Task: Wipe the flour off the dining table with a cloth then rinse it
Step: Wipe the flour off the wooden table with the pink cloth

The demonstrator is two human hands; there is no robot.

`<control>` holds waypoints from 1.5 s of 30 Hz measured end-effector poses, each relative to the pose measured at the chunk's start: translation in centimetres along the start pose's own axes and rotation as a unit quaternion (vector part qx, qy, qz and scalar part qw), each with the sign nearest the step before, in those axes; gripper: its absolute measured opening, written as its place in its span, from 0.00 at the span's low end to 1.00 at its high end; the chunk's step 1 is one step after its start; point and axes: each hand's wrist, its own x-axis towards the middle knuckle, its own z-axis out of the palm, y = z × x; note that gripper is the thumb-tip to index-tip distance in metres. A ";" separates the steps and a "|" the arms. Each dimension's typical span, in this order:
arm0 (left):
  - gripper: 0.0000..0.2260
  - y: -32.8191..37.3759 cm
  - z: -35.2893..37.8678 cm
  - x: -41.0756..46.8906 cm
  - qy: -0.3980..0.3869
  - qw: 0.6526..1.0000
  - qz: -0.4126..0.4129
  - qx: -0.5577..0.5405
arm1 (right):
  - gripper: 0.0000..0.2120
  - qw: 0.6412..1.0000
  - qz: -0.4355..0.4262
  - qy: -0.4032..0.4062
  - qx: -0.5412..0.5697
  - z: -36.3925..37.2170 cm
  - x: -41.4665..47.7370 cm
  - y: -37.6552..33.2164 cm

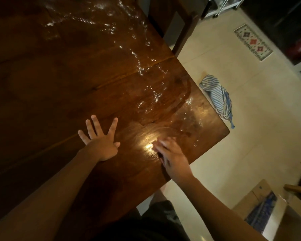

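With the striped cloth [215,96] lying on the floor to the right, the left hand [101,140] braces flat with fingers splayed wide on the flour-streaked dining table [59,75] and the blurred right hand [170,153], open and holding nothing, probably brushes its near corner.

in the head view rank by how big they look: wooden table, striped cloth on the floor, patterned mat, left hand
1. wooden table
2. striped cloth and patterned mat: look alike, and the mat lies farther off, so unranked
3. left hand, nearest the camera
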 end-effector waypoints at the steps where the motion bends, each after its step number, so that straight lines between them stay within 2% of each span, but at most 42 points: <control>1: 0.38 0.7 0.0 0.0 0.004 1.000 0.009 0.002 | 0.22 0.998 -0.053 -0.031 0.006 -0.2 -0.5 0.9; 3: 0.37 2.4 0.4 -0.2 0.012 0.999 0.043 0.008 | 0.21 0.993 -0.110 -0.046 0.007 -1.2 -0.9 4.0; 4: 0.37 3.4 0.7 -0.4 0.012 0.998 0.061 0.017 | 0.20 0.996 -0.090 -0.025 0.007 -2.0 -0.7 5.7; 7: 0.38 6.4 1.1 -0.4 0.011 0.994 0.100 0.037 | 0.18 0.995 0.081 0.052 0.016 -4.2 0.1 9.3; 9: 0.38 8.4 1.1 -0.2 0.018 0.992 0.122 0.034 | 0.18 0.990 0.117 0.072 0.009 -4.2 -0.1 9.0; 11: 0.38 10.3 1.2 0.2 0.019 0.990 0.137 0.020 | 0.17 0.996 0.067 0.061 0.016 -4.1 -1.1 8.0; 13: 0.42 11.6 1.2 0.8 0.012 0.991 0.135 0.010 | 0.12 0.998 -0.036 0.028 0.040 -4.9 -2.5 7.8; 15: 0.45 12.1 1.3 1.6 -0.003 0.993 0.117 0.017 | 0.16 0.993 -0.092 0.024 0.066 -6.4 -2.8 9.3; 16: 0.45 12.1 1.4 1.9 -0.009 0.994 0.108 0.027 | 0.18 0.994 -0.087 0.030 0.065 -7.0 -2.6 10.4; 19: 0.46 12.1 1.6 2.2 -0.017 0.995 0.092 0.035 | 0.15 0.996 0.051 0.043 0.056 -6.0 -0.8 14.0; 21: 0.46 12.1 1.7 2.3 -0.019 0.996 0.087 0.031 | 0.18 0.991 0.103 0.056 0.061 -4.5 1.1 13.5; 23: 0.47 12.1 1.7 2.3 -0.019 0.995 0.088 0.030 | 0.21 0.997 0.054 0.052 0.020 -4.0 2.4 11.1; 24: 0.47 12.1 1.8 2.3 -0.019 0.995 0.090 0.028 | 0.20 0.999 -0.007 0.036 0.023 -3.8 2.7 10.0; 26: 0.47 12.0 1.8 2.2 -0.015 0.996 0.088 0.023 | 0.18 0.988 -0.141 -0.039 0.044 -2.9 2.6 8.8; 28: 0.47 12.0 1.8 2.1 -0.010 0.996 0.091 0.014 | 0.17 0.967 -0.219 -0.113 0.068 -2.6 2.4 10.4; 30: 0.47 11.9 1.8 2.1 -0.009 0.995 0.097 0.000 | 0.18 0.969 -0.210 -0.106 0.076 -4.2 2.6 12.8; 33: 0.47 11.9 1.9 2.2 -0.005 0.996 0.091 -0.012 | 0.20 0.995 -0.090 -0.001 0.053 -7.4 3.0 15.3; 35: 0.48 12.0 2.0 2.3 0.000 0.996 0.084 -0.016 | 0.19 0.996 0.005 0.084 0.043 -7.4 3.7 15.6; 37: 0.48 12.0 2.1 2.4 0.003 0.996 0.081 -0.021 | 0.21 0.993 0.045 0.090 0.058 -6.5 4.0 14.4; 39: 0.49 11.9 2.2 2.4 0.006 0.996 0.083 -0.025 | 0.21 0.997 -0.054 0.018 0.054 -6.3 3.4 14.1; 41: 0.49 11.8 2.3 2.6 0.013 0.996 0.085 -0.028 | 0.20 0.980 -0.169 -0.088 0.049 -7.4 2.8 15.3; 42: 0.49 11.7 2.4 2.5 0.015 0.996 0.087 -0.030 | 0.21 0.972 -0.197 -0.122 0.049 -8.3 3.0 16.2; 44: 0.49 11.7 2.5 2.6 0.027 0.995 0.087 -0.040 | 0.23 0.972 -0.185 -0.133 0.059 -9.3 4.1 18.1; 45: 0.49 11.7 2.6 2.6 0.030 0.995 0.086 -0.041 | 0.23 0.981 -0.155 -0.103 0.062 -9.5 4.9 18.8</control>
